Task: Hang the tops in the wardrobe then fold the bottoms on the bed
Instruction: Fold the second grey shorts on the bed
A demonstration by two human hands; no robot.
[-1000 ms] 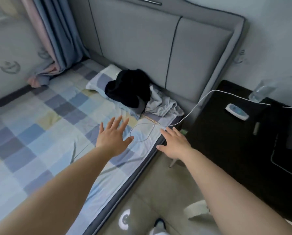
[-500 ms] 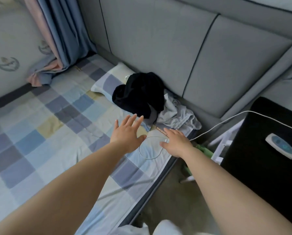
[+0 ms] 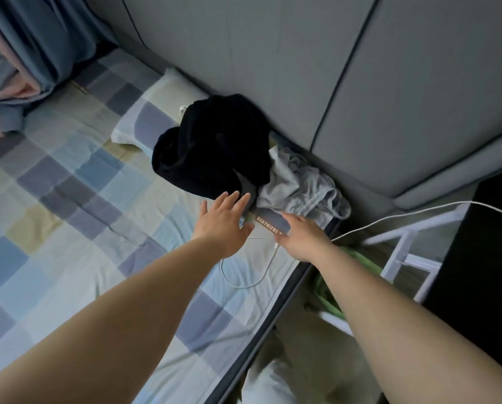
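Black (image 3: 212, 147) and grey clothes (image 3: 299, 185) lie heaped on the bed (image 3: 69, 185) by the headboard, nothing hung or folded yet, both hands, left (image 3: 223, 225) and right (image 3: 305, 237), open-fingered, reaching, holding nothing.

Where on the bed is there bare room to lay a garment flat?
The checked sheet left of the left hand lies bare, from the pillow down. It is crowded by the headboard: black garment, grey garment and a white cable looped near the bed's edge.

The black garment (image 3: 212, 147) hides part of the grey garment (image 3: 299, 185) beneath.
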